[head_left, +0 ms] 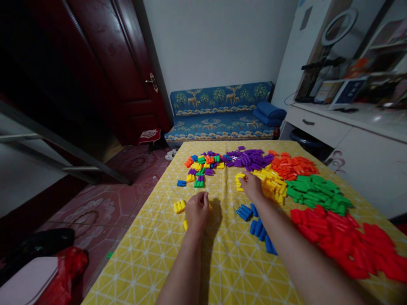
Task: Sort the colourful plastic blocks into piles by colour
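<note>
My right hand (252, 186) is closed on a yellow plastic block piece (239, 181) at the left edge of a heap of yellow pieces (273, 185). Nearer to me, my left hand (197, 210) has its fingers curled together above the table. A sliver of yellow shows beside its fingers, but what they hold is hidden. Left of that hand lies a yellow ridged piece (179, 206), with another yellow piece (185, 225) partly behind the wrist. Several blue pieces (244, 212) lie between my forearms, some partly covered by the right one.
Heaps of purple (249, 159), orange (294, 165), green (318, 192) and red pieces (337, 237) cover the table's right side. A mixed-colour cluster (203, 161) lies at the far left, a lone blue piece (181, 183) near it. The table (152, 254) has a yellow patterned cloth.
</note>
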Demonstrator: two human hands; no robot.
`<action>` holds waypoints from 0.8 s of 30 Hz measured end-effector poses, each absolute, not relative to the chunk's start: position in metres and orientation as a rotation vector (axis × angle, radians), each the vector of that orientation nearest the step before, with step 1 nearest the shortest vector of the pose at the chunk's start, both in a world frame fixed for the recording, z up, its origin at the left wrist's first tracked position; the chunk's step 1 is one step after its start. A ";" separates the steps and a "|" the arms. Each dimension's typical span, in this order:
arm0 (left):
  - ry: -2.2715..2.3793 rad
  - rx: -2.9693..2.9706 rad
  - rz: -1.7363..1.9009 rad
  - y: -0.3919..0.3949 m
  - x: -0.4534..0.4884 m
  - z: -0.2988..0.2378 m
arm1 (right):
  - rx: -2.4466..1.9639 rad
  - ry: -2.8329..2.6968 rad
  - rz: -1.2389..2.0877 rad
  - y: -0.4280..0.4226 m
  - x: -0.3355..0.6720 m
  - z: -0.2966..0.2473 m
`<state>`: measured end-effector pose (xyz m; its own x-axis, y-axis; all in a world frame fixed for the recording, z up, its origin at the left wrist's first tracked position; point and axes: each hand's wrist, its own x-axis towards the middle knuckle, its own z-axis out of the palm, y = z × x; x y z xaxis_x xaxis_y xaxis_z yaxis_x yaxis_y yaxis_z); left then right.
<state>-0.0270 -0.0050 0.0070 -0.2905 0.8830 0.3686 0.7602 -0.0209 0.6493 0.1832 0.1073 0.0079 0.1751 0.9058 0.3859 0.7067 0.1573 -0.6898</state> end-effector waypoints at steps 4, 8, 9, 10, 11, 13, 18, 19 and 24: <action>2.133 1.688 1.219 -0.003 -0.029 0.007 | -1.615 -1.604 0.188 0.093 0.185 0.016; 2.160 1.630 1.255 -0.003 -0.033 0.007 | -1.462 -1.674 0.232 0.055 0.165 0.013; 2.180 1.637 1.274 -0.003 -0.036 0.008 | -1.401 -1.685 0.305 0.044 0.156 0.009; 2.216 1.652 1.292 -0.004 -0.038 0.010 | -1.347 -1.693 0.386 0.032 0.147 0.004; 2.272 1.667 1.304 -0.005 -0.042 0.011 | -1.304 -1.702 0.461 0.019 0.136 -0.001; 2.436 1.652 1.268 -0.008 -0.050 0.015 | -1.255 -1.750 0.541 -0.003 0.117 -0.008; 2.491 1.422 1.127 -0.005 -0.068 0.011 | -1.232 -2.145 0.376 -0.035 0.088 -0.003; 2.386 1.407 1.194 -0.003 -0.069 0.008 | -1.226 -2.220 0.359 -0.036 0.085 -0.001; 1.767 1.216 1.647 0.009 -0.057 -0.006 | -1.262 -2.393 0.345 -0.034 0.075 -0.004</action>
<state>-0.0567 0.0090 -0.0064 -0.5204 0.8180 0.2449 0.3019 -0.0920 0.9489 0.0751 -0.0342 -0.0035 -0.5052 0.8286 0.2412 0.7267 0.5592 -0.3990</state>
